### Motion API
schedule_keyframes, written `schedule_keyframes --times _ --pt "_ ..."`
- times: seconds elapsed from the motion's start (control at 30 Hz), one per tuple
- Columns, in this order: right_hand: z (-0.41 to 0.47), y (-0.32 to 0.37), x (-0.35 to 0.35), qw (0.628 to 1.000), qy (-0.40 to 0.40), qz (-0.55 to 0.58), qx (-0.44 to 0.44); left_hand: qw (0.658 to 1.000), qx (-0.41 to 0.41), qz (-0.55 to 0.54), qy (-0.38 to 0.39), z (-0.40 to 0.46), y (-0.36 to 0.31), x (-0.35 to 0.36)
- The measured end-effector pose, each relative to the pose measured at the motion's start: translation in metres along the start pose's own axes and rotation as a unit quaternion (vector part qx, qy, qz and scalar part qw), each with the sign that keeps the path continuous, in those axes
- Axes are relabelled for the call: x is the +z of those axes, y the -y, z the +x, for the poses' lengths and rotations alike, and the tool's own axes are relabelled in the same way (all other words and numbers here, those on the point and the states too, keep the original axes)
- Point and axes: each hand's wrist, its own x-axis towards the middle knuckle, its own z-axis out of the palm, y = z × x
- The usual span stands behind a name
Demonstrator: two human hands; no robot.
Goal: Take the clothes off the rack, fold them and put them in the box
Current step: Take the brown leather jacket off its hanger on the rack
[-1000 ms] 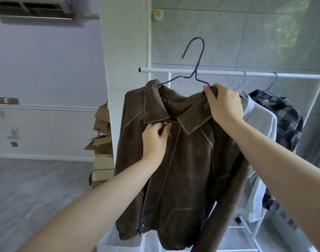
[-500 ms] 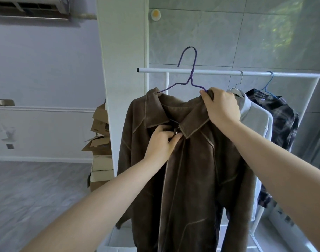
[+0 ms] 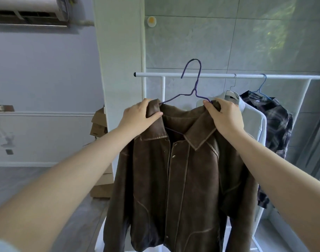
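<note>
Left hand [image 3: 140, 116] has moved up off the front buttons and now grips the brown jacket [image 3: 175, 175] at its shoulder; right hand [image 3: 223, 115] still clutches the other. Purple hanger [image 3: 192, 86] is clear of the rack [image 3: 219, 75], so it probably slides out next.

You've got the jacket [image 3: 175, 179] held up in front of the rack [image 3: 219, 75], still on its hanger [image 3: 191, 82], whose hook sits just above the rail, not on it. Your left hand [image 3: 139, 117] grips the left side of the collar, your right hand [image 3: 225, 117] the right side where the hanger wire comes out. Behind your right hand a shirt [image 3: 252, 117] hangs on the rail, and a checked shirt [image 3: 275, 128] hangs just right of that. Left of the jacket, cardboard boxes [image 3: 101, 160] are stacked on the floor beside the pillar [image 3: 119, 51]. An air conditioner [image 3: 30, 8] sits up on the wall, far left.
</note>
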Motion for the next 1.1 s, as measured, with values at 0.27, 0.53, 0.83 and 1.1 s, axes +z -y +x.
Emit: schedule_keyframes --times 0.27,0.53,0.83,1.1 --pt "0.001 -0.010 -0.003 0.996 0.046 0.082 -0.005 0.996 0.035 0.072 -0.040 0.010 -0.011 -0.011" --pt "0.002 -0.028 0.000 0.983 0.081 0.159 0.045 0.990 0.067 0.078 -0.095 0.008 -0.026 -0.005" --pt "0.010 -0.026 0.003 0.984 0.106 0.043 0.134 0.992 0.035 0.080 -0.093 0.015 -0.040 -0.008" --pt "-0.051 -0.035 0.025 0.965 0.100 -0.010 0.240 0.989 0.018 0.101 -0.110 0.021 -0.046 -0.004"
